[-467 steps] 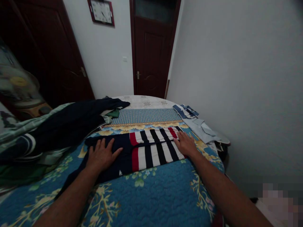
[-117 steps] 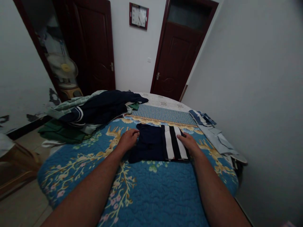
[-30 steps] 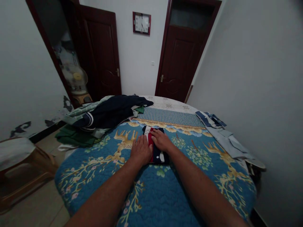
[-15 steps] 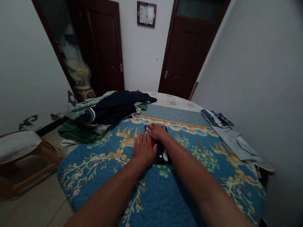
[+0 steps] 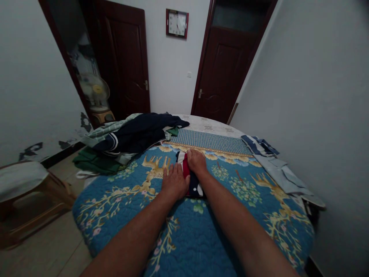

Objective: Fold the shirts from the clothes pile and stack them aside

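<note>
A folded striped garment (image 5: 186,173), navy with red and white, lies as a narrow bundle on the blue floral quilt (image 5: 201,227) of a bed. My left hand (image 5: 173,184) rests flat on its left side, fingers stretched out. Over the garment's far right part lies my right hand (image 5: 197,162), fingers together and flat. Both hands press the bundle down and hide most of it.
A heap of dark and green clothes (image 5: 127,138) covers the bed's far left. Folded blue and pale garments (image 5: 273,161) lie along the right edge by the wall. A wooden stool (image 5: 29,192) stands at left, a fan (image 5: 95,90) and two dark doors behind.
The garment went from a wide spread to a small narrow bundle. In the last second my right hand slid a little right along its far end; my left hand stayed put.
</note>
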Motion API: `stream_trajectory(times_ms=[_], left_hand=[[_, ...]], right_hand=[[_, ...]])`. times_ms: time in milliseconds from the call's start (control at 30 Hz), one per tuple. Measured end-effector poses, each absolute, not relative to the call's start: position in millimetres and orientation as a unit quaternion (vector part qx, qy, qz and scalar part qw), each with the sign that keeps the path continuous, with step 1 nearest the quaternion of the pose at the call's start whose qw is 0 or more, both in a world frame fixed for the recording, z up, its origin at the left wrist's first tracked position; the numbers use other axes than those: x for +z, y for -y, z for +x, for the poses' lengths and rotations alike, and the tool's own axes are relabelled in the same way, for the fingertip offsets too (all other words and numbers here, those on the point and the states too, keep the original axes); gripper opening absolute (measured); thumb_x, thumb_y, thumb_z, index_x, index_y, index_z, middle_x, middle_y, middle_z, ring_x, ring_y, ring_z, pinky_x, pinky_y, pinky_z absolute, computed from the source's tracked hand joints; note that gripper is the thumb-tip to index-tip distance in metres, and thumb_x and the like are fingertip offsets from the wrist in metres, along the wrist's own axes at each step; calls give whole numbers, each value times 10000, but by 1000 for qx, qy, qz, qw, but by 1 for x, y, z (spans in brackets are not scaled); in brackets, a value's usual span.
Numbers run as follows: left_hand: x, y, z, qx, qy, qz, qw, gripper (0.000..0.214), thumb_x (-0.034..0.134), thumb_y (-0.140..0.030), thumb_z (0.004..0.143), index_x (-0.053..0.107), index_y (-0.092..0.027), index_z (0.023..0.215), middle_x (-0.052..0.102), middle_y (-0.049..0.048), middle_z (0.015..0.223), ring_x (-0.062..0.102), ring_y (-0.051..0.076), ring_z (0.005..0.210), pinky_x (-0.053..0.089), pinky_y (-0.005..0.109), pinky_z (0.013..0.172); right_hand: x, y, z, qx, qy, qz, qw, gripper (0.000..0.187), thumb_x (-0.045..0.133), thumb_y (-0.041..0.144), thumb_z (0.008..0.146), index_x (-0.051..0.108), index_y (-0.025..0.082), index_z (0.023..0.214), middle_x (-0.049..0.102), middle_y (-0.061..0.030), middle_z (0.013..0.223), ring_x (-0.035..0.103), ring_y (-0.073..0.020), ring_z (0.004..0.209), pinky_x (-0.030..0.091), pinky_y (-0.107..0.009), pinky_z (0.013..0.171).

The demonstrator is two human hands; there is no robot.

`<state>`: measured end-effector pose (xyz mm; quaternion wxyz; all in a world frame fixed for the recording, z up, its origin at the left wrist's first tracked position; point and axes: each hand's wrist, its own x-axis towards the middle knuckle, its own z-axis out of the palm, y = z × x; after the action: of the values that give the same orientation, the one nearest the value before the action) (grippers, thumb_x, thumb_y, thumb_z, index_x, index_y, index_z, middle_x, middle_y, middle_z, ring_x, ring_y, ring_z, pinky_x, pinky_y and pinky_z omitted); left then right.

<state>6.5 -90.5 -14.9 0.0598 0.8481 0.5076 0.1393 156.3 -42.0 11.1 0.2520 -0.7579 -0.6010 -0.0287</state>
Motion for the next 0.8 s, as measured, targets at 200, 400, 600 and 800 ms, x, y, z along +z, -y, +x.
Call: stream_trajectory(times_ms=[200,400,600,800], left_hand=[[-14,89,6,132,-511,846,72,673,389,-442,1060,443,-98,1635,421,224,1722,341,421,1618,218,675,1298],[-10,88,4,124,-509,848,79,639,381,-394,1061,447,-104,1627,434,225,1714,352,399,1617,239,655,1296],[5,87,5,145,-499,854,34,553,418,-279,1039,551,-90,1541,508,238,1658,413,389,1581,287,624,1289],[5,58,24,154,-407,899,47,595,347,-420,1105,463,-221,1653,410,106,1753,296,345,1650,273,608,1315]], right_hand=[[-5,86,159,-22,647,-730,221,484,367,404,1135,634,170,1464,607,-140,1572,482,-266,1502,299,-447,1259],[-23,150,159,9,670,-722,173,683,376,484,1115,366,143,1706,259,-119,1799,189,-345,1673,210,-602,1324],[-22,176,158,15,676,-719,162,755,419,549,1092,322,158,1731,200,-123,1808,194,-379,1670,182,-643,1328],[-21,173,158,29,675,-717,174,758,446,543,1078,326,178,1731,213,-113,1807,194,-385,1669,173,-653,1327]])
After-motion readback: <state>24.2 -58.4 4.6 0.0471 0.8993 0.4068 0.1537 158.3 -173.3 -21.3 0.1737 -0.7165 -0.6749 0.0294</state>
